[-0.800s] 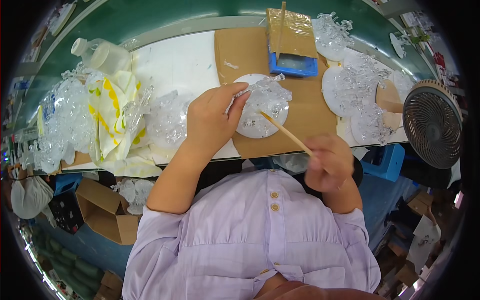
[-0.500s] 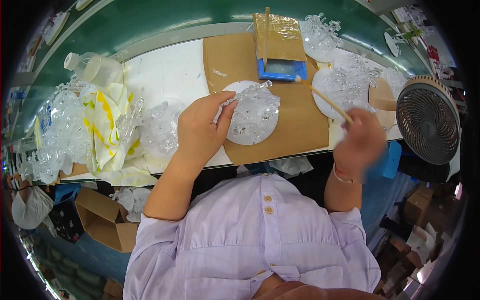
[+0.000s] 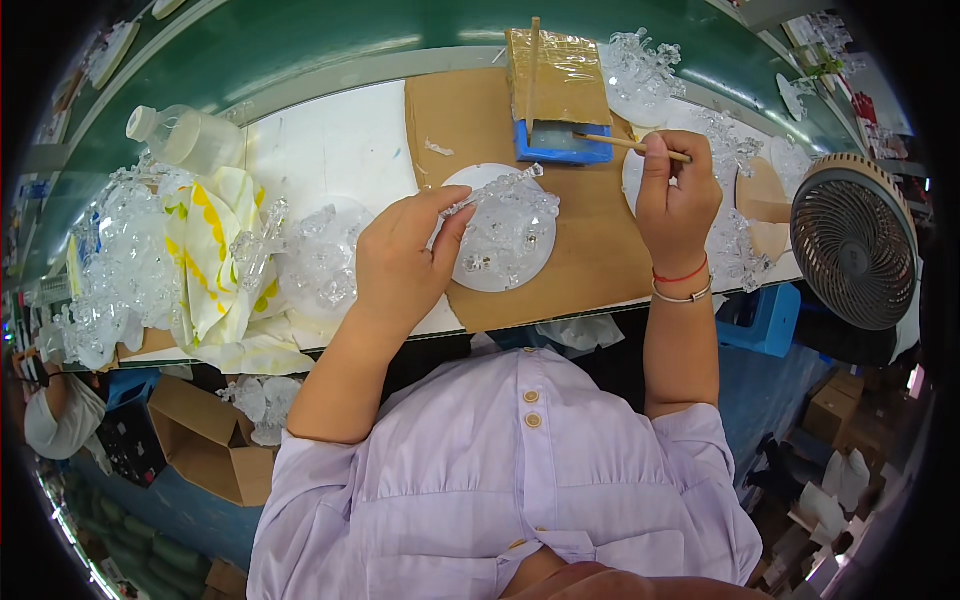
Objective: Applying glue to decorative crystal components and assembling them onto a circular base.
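Observation:
My left hand (image 3: 405, 250) pinches a small clear plastic piece (image 3: 513, 182) between thumb and fingers. The piece is held over a round white disc (image 3: 503, 284), on which several clear plastic parts (image 3: 510, 230) lie heaped. In my right hand (image 3: 680, 195) is a thin wooden stick (image 3: 618, 142), gripped near its rear end. Its tip reaches into the opening of a shallow blue tray (image 3: 565, 156) that has something whitish inside. A taped cardboard flap (image 3: 560, 75) covers the tray's far part, and another wooden stick (image 3: 534, 70) stands upright there.
Brown cardboard (image 3: 600, 250) lies under the disc. More clear parts are heaped at left (image 3: 125, 260) and right (image 3: 720, 150). A patterned cloth (image 3: 215, 260), a plastic bottle (image 3: 190, 135) and a black fan (image 3: 855, 240) flank the work area. A blue stool (image 3: 765, 320) stands below the table.
My right hand has moved up and slightly left, bringing the stick's tip into the blue tray. My left hand and its plastic piece have stayed almost still.

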`<state>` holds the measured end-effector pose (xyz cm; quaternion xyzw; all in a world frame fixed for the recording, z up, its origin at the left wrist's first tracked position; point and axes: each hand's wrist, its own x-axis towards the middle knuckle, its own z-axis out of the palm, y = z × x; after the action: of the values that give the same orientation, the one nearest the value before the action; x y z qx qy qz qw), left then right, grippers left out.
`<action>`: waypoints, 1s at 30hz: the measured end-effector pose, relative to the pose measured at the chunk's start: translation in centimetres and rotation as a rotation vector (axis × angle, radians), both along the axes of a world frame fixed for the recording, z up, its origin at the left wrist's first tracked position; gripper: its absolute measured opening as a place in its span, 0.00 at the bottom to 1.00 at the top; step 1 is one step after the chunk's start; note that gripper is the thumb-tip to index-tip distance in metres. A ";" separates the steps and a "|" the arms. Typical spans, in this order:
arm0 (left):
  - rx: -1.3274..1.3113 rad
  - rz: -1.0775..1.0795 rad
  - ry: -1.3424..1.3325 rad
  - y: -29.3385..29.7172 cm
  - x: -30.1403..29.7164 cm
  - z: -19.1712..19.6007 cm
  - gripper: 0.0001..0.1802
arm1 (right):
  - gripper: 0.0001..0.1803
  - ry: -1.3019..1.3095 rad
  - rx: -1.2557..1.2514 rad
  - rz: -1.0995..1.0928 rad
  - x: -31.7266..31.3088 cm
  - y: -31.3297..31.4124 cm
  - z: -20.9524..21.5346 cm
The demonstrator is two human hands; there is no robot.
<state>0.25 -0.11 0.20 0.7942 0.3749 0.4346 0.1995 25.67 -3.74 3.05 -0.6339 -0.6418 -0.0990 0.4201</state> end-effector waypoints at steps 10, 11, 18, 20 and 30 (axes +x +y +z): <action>-0.076 0.002 -0.005 0.1 0.1 0.2 0.07 | 0.05 0.286 0.105 0.029 0.3 -1.6 0.3; -0.095 0.004 -0.003 0.1 0.2 0.2 0.07 | 0.05 0.288 0.103 0.027 0.4 -1.9 0.4; -0.137 0.001 -0.007 0.1 0.3 0.2 0.07 | 0.04 0.442 0.372 0.112 0.3 -6.3 1.1; -0.166 0.009 -0.014 0.0 0.1 0.2 0.07 | 0.05 0.474 0.381 0.127 -0.2 -8.0 1.1; -0.193 -0.017 -0.023 0.1 -0.7 1.0 0.11 | 0.14 0.506 0.121 0.423 -3.8 -10.5 -0.6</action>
<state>-0.49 -0.06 1.16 0.7694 0.4062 0.4037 0.2829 21.85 -14.26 2.41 -0.4651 -0.6276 0.1130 0.6140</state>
